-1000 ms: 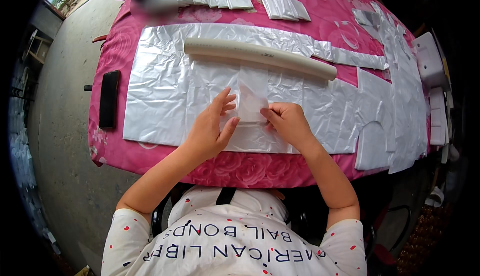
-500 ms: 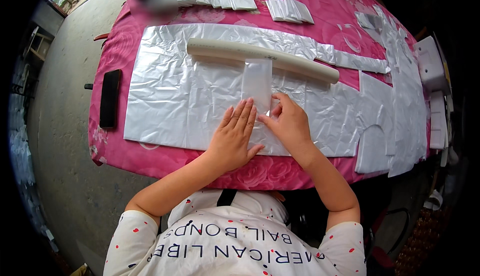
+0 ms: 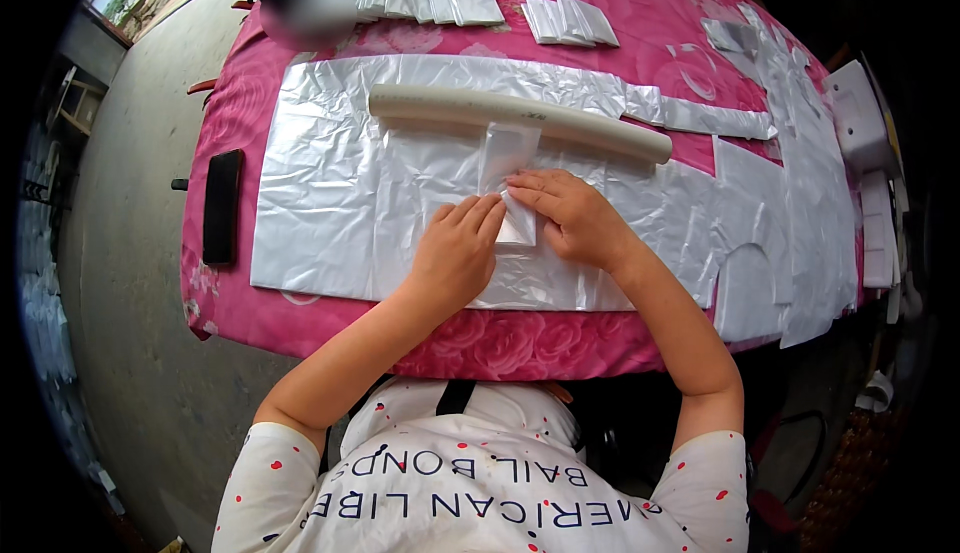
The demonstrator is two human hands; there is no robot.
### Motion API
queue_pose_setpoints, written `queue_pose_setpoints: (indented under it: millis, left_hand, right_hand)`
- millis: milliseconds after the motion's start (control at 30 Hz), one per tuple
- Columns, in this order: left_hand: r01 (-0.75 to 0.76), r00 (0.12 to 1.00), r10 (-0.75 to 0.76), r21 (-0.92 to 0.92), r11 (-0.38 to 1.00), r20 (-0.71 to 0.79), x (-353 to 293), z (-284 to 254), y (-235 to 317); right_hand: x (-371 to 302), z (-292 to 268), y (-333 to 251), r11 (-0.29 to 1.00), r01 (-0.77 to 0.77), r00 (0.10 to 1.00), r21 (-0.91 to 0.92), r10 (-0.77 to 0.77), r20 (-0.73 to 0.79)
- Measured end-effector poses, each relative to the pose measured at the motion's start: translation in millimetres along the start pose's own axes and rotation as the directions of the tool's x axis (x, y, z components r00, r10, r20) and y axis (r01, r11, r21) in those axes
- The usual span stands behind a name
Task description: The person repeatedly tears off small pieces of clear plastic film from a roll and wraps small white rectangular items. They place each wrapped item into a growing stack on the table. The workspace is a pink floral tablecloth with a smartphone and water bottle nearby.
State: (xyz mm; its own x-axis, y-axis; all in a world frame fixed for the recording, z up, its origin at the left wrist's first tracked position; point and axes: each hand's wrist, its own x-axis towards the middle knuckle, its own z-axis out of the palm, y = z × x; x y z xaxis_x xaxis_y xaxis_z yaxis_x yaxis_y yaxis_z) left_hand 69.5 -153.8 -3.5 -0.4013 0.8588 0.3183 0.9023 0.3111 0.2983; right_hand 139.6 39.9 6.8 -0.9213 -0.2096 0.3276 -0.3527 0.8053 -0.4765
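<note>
Fingertips of our left hand [image 3: 456, 253] rest bent at the left edge of a narrow, translucent plastic strip [image 3: 510, 148]; our right hand [image 3: 572, 217] bunches its fingers on it, and we cannot tell of either whether it pinches or only presses. We judge the strip, lying on a wrinkled silvery-white plastic sheet [image 3: 320, 203], partly folded, its far end unfolded near the long cream-coloured cylindrical tube [image 3: 500, 106]. Beyond, small folded silvery-white plastic packets [image 3: 465, 5] look finished.

Left fingers [image 3: 487, 213] and right fingers [image 3: 530, 186] touch a translucent plastic strip [image 3: 507, 155] near a pale tube [image 3: 440, 103].
</note>
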Motion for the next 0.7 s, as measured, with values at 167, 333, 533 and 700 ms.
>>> queue_pose_setpoints:
  millis: [167,333,533,700]
  left_hand:
    - [-0.119,0.990,0.116,-0.040,0.992,-0.085,-2.7,0.0,-8.7]
    - [-0.243,0.970,0.239,-0.134,0.961,-0.045,-32.5,-16.0,5.4]
    - [-0.231,0.971,0.237,-0.154,0.961,0.023,-51.5,-22.1,0.0]
    - [-0.052,0.997,0.067,-0.324,0.945,0.034,-45.5,-25.1,1.7]
  right_hand:
    - [1.0,4.7,-2.0,0.999,0.032,0.994,-0.002,-0.032,-0.107]
    - [-18.9,14.0,-33.3,0.990,0.119,0.981,-0.074,-0.129,-0.145]
    - [-34.1,22.5,-55.0,0.991,0.106,0.982,-0.079,-0.117,-0.147]
    - [-38.1,19.1,-53.2,0.999,-0.030,0.986,0.017,0.032,-0.164]
